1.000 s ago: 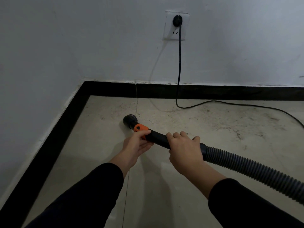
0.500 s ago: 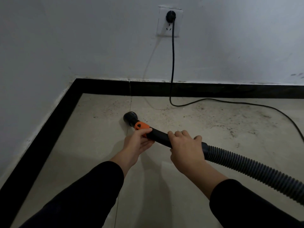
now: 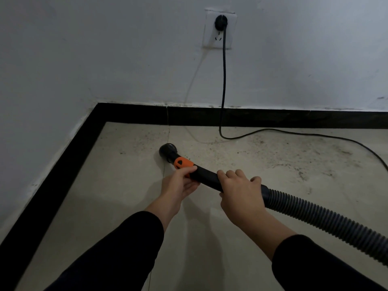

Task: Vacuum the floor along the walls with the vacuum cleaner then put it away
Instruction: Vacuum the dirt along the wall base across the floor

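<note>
- Change vs. earlier frames: little. Both hands kept the same grips, tube's open end held approx. the same spot; outlet sat a bit left of its position 1 s ago, consistent w/ a small head shift.
- Nearest: black sleeves (image 3: 117, 248) on both forearms, reaching fwd.
- Right hand (image 3: 239, 191): fingers curled over the top of the black handle tube (image 3: 206, 177), gripping it just ahead of the ribbed hose (image 3: 325, 219), which ran off lower right.
- Left hand (image 3: 179, 184): thumb on top at the orange collar (image 3: 183, 162), fingers wrapped beneath; gripping.
- Tube's open end (image 3: 168, 151) pointed toward the corner, low over the floor (image 3: 117, 196); contact w/ floor could not be told.
- Floor: pale tiles, dark specks and grime, heavier to the right.
- Power cord (image 3: 224, 80) lay across the floor from the right, then rose up the wall (image 3: 105, 49).
- Black baseboard (image 3: 273, 118) ran along both walls, meeting at the corner.
- Farthest: plug (image 3: 220, 23) seated in the white wall outlet (image 3: 210, 38).
</note>
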`<action>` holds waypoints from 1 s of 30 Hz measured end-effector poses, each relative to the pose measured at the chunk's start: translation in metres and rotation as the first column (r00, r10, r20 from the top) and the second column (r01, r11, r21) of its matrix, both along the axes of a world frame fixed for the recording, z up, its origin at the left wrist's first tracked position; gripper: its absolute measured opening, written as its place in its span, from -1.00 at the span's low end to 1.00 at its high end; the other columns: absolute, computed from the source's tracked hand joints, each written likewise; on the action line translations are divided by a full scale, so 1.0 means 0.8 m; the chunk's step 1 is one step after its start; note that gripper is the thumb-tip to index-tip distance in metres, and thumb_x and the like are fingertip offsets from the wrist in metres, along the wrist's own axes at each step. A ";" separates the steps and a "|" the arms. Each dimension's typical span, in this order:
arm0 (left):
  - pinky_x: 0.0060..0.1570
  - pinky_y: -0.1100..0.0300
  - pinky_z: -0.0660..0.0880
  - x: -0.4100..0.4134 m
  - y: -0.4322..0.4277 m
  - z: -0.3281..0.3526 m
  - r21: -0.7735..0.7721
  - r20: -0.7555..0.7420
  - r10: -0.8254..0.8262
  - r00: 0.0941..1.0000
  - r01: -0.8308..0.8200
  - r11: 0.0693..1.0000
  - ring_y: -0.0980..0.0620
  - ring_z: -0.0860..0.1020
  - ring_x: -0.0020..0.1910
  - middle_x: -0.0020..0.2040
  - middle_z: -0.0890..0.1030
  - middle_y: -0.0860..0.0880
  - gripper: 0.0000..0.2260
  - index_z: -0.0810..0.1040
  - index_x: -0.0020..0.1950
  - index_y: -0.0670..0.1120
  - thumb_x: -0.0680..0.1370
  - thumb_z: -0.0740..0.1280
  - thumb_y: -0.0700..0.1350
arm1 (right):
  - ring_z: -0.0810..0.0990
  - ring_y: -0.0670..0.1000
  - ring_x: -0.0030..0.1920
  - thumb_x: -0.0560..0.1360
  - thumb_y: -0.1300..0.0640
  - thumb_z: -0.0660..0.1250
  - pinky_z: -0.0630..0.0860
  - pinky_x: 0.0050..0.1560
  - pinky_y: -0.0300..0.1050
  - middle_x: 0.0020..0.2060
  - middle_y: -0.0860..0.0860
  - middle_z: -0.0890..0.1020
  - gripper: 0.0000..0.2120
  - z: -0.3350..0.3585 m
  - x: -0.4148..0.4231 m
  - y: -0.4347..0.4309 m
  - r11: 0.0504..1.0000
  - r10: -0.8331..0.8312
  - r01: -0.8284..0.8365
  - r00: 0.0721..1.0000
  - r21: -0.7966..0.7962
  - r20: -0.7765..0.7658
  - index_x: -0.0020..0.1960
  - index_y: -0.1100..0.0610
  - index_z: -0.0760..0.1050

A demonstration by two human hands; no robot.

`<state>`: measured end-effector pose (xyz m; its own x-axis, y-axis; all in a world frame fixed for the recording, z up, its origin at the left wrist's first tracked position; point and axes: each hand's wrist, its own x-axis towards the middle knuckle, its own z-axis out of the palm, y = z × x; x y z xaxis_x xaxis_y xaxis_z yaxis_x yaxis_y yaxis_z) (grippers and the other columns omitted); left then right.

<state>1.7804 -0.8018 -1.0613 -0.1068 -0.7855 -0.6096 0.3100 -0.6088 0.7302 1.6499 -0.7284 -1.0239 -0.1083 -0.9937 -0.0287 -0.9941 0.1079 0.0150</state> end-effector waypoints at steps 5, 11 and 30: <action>-0.33 0.28 0.59 0.003 -0.008 -0.004 0.011 0.010 0.057 0.998 -0.058 0.998 0.00 0.68 -0.21 -0.27 0.69 -0.11 -0.83 0.59 -0.07 -0.16 0.42 0.50 -0.14 | 0.41 0.05 0.16 0.54 0.12 0.26 0.31 0.11 0.13 0.11 -0.05 0.49 -0.62 -0.009 0.006 -0.010 1.000 -0.001 0.001 1.000 -0.002 0.014 0.32 0.01 0.27; -0.32 0.28 0.59 0.008 -0.019 -0.007 0.007 0.003 0.092 0.996 -0.092 0.996 0.02 0.70 -0.23 -0.21 0.70 -0.14 -0.79 0.60 -0.03 -0.17 0.40 0.51 -0.14 | 0.42 0.03 0.15 0.54 0.13 0.26 0.31 0.11 0.12 0.10 -0.06 0.50 -0.63 -0.017 0.011 -0.024 1.000 -0.010 0.011 0.999 -0.016 0.034 0.32 0.00 0.27; -0.27 0.29 0.60 0.012 -0.039 -0.012 -0.029 -0.046 0.121 0.992 -0.123 0.992 0.05 0.70 -0.24 -0.19 0.70 -0.13 -0.77 0.58 -0.05 -0.19 0.40 0.54 -0.16 | 0.45 0.01 0.10 0.54 0.08 0.28 0.33 0.16 0.13 0.03 -0.09 0.53 -0.69 -0.020 0.016 -0.049 0.998 -0.058 0.056 0.986 0.015 0.156 0.25 -0.02 0.31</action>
